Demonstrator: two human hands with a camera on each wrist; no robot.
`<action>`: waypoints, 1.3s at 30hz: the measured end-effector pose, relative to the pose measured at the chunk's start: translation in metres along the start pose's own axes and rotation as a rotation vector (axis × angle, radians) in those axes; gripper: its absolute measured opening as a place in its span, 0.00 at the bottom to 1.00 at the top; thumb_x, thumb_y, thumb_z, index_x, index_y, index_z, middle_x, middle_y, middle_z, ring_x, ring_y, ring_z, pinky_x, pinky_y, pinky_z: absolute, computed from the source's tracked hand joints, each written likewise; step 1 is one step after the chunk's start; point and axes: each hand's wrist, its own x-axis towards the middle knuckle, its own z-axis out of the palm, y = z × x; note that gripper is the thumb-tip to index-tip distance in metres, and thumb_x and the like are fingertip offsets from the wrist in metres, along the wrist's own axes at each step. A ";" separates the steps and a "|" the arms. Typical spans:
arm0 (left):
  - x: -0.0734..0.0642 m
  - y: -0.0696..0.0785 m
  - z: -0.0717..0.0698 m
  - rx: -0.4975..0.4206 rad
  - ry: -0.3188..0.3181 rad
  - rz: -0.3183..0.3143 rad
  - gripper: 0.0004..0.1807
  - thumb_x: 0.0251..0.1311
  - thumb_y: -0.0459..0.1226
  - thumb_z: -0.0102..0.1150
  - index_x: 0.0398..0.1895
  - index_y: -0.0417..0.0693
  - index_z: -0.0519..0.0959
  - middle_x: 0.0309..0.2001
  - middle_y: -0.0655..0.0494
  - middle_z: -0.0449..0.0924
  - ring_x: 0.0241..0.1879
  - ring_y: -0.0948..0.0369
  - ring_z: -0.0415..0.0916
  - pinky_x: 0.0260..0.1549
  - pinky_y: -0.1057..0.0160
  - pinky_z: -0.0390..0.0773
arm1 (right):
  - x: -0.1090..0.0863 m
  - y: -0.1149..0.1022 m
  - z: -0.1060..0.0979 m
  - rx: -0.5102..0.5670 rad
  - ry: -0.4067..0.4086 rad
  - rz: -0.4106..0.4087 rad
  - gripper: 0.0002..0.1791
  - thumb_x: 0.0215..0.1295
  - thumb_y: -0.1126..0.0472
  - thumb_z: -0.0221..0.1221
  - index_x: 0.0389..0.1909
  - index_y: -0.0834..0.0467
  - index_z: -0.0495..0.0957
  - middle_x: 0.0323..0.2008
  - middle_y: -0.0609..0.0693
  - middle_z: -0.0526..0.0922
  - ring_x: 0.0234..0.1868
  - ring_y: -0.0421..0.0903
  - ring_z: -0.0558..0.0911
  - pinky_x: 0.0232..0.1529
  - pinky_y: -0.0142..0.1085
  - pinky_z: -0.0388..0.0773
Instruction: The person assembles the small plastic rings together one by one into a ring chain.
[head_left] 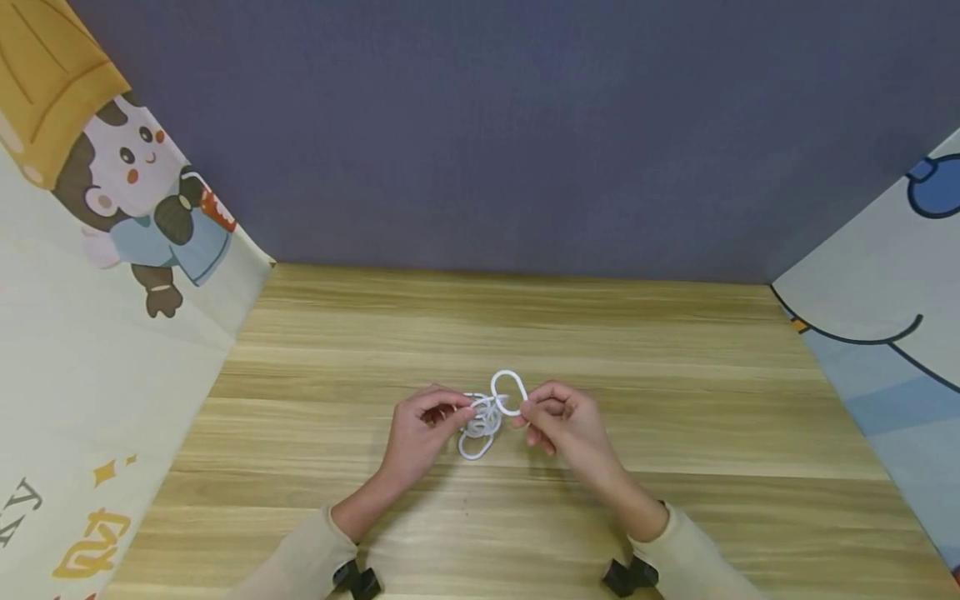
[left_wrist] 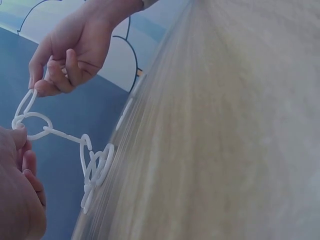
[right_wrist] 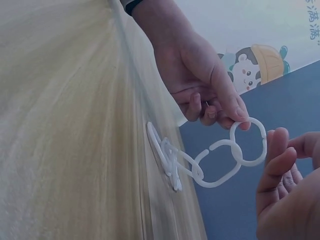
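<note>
Tables: one, wood-grained (head_left: pixel 337 333). Behind it one dark blue-grey panel (head_left: pixel 525 142); two pale printed side panels (head_left: pixel 135 358), one at each end. Printed cartoon figures: one on the left panel in the head view, in a yellow hat. Sleeves: two, light (head_left: pixel 300 554).

Hands: two. Left hand (head_left: pixel 420 425) and right hand (head_left: pixel 573 421) face each other over the table, near but apart, fingers bent inward, both pinching.

Chain: one, of white links (head_left: pixel 480 421), strung between the hands. Most of it bunches below and just right of the left fingertips; the bunch overlaps itself, total not countable. In the wrist views it hangs down to the table and appears to touch it.

Black devices: two (head_left: pixel 643 571), one by each cuff.

Single links: the end link (head_left: pixel 506 372) stands clear, gripped between right thumb and fingers at its lower right side, most of the loop rising left of the grip. Left thumb and forefinger grasp the chain close by; whether on this link, its neighbour or both, cannot tell. One neighbouring link shows a split in its loop.
</note>
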 end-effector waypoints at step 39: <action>0.002 -0.005 -0.002 0.026 0.013 -0.114 0.05 0.69 0.28 0.73 0.45 0.35 0.89 0.36 0.45 0.89 0.32 0.66 0.79 0.31 0.72 0.77 | 0.003 0.008 -0.009 0.145 -0.038 0.105 0.16 0.72 0.75 0.60 0.57 0.74 0.72 0.29 0.52 0.87 0.23 0.38 0.77 0.22 0.27 0.71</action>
